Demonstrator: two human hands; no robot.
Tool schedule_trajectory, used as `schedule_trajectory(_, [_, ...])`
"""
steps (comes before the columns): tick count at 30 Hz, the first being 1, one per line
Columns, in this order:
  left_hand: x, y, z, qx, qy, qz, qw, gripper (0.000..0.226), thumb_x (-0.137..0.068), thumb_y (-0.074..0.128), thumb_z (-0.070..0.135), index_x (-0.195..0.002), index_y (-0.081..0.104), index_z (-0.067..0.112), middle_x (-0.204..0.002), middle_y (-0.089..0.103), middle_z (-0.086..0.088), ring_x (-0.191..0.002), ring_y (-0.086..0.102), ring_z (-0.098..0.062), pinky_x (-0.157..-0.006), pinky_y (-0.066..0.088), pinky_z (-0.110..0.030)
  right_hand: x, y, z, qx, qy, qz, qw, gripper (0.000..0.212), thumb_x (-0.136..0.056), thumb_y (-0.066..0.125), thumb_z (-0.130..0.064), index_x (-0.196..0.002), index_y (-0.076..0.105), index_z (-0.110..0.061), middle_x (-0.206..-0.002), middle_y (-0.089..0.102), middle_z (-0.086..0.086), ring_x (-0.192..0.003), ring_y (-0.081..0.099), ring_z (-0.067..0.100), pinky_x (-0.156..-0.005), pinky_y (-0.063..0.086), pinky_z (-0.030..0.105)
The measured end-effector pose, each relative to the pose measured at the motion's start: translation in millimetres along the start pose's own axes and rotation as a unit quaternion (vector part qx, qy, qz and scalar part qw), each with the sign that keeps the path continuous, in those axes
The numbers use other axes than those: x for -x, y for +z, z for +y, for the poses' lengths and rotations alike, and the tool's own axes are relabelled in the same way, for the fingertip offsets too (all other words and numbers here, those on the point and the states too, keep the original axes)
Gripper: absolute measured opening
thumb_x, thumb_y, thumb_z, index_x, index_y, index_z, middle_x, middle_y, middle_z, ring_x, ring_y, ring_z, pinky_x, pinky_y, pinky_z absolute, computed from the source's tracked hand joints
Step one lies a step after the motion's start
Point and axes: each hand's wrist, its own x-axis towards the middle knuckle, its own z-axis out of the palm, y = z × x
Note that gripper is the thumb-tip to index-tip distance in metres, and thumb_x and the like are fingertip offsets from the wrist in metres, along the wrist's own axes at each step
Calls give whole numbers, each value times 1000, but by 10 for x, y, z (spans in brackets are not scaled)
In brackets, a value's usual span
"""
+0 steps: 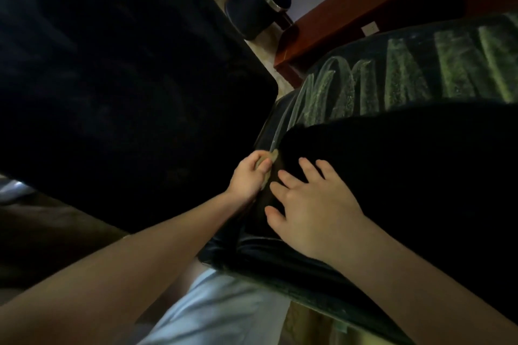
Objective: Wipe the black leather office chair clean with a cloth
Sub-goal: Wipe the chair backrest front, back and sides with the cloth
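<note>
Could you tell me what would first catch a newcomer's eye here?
Two bare hands meet at the centre: the left hand grips a tan cloth, and the right hand lies spread on black padding. A dark round bin stands at the top, beside reddish wood.

Left hand (248, 175) grips cloth (266, 161); right hand (311, 210) rests flat on chair (406, 176).

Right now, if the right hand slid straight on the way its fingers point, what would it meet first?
Probably the cloth gripped in the left hand, just ahead of the right hand spread flat on the black chair cushion. The light is dim, so depth is uncertain.
</note>
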Motion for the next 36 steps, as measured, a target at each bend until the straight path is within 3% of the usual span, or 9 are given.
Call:
schedule_trajectory(6, [509, -168, -12, 71, -39, -27, 996, 16, -96, 49, 18, -100, 64, 20, -95, 68, -4, -90, 63, -15, -85, 50, -32, -1, 17, -7, -3, 0, 11, 1000, 58, -99, 17, -48, -150, 13, -22, -159, 7, -1, -145, -5, 27, -115, -6, 44])
schedule_trajectory(12, [725, -235, -35, 34, 14, -16, 999, 15, -96, 48, 20, -98, 63, 25, -100, 64, -7, -95, 60, -15, -86, 48, -30, -2, 23, -16, 4, -3, 18, 1000, 57, -99, 13, -47, -151, 10, -22, -159, 4, 1, -145, -7, 29, -114, -6, 46])
schedule_trajectory(15, [486, -210, 23, 6, 44, 1, 999, 12, -96, 49, 20, -98, 60, 22, -93, 63, -1, -85, 59, -9, -78, 47, -23, -14, 76, -67, -4, 13, 30, 999, 71, -88, 3, -47, -143, 39, -19, -150, 34, 7, -141, 21, 35, -113, 15, 52])
schedule_trajectory(17, [204, -196, 75, -19, 60, 34, 997, 9, -96, 48, 18, -99, 56, 19, -89, 60, 3, -77, 55, -2, -69, 44, -15, -39, 133, -63, -43, 21, 65, 997, 66, -81, 19, -43, -112, 70, -14, -119, 65, 11, -117, 55, 38, -96, 41, 54])
schedule_trajectory(21, [-534, -189, 11, -40, 43, 102, 993, 14, -96, 47, 23, -107, 56, 21, -106, 59, -4, -93, 56, -12, -83, 45, -27, -77, 194, -64, -31, 42, 102, 993, 58, -79, 28, -41, -98, 75, -14, -105, 71, 8, -105, 63, 37, -88, 48, 53])
schedule_trajectory(23, [-747, -133, -64, -60, 40, 82, 994, 17, -96, 47, 25, -110, 56, 23, -115, 56, -7, -102, 54, -15, -93, 43, -31, -87, 213, -58, -35, 40, 119, 991, 55, -77, 31, -39, -94, 76, -13, -100, 72, 10, -101, 64, 37, -85, 49, 54])
schedule_trajectory(32, [-421, 38, -223, -64, 19, -26, 997, 28, -98, 44, 22, -125, 54, 17, -123, 48, -4, -111, 46, -10, -96, 32, -22, -68, 187, -39, -31, 14, 90, 995, 57, -78, 29, -38, -94, 76, -10, -101, 71, 13, -102, 63, 40, -87, 46, 56])
schedule_trajectory(34, [-144, -29, -251, -52, 12, -31, 998, 26, -98, 44, 21, -122, 55, 19, -119, 48, 0, -108, 46, -6, -96, 32, -21, -54, 92, -72, -22, 17, 56, 998, 66, -84, 16, -40, -120, 64, -14, -128, 59, 11, -125, 48, 39, -103, 33, 56])
schedule_trajectory(36, [144, -96, -268, -28, 2, -34, 999, 21, -98, 45, 21, -115, 56, 26, -117, 48, 4, -106, 47, -3, -95, 33, -20, -23, 73, -45, 18, -3, 36, 999, 62, -95, 6, -43, -147, 27, -18, -155, 22, 6, -144, 11, 33, -114, 6, 51])
